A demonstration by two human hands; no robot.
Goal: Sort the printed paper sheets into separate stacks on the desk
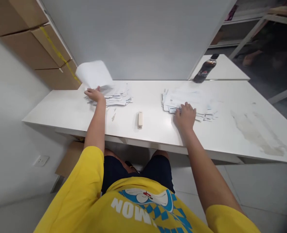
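My left hand grips a white sheet of paper at its near edge. The sheet is raised, slightly curled and smeared by motion, above an uneven paper stack on the left of the white table. On the right, my right hand rests with its fingers apart on the near edge of a second paper stack. Between the stacks lies a small cream-coloured block with a dark mark on its near end.
A cola bottle stands behind the right stack, near the grey panel. Cardboard boxes are piled at the back left. Paper scraps lie before the left stack. A greyish stain marks the white table at right.
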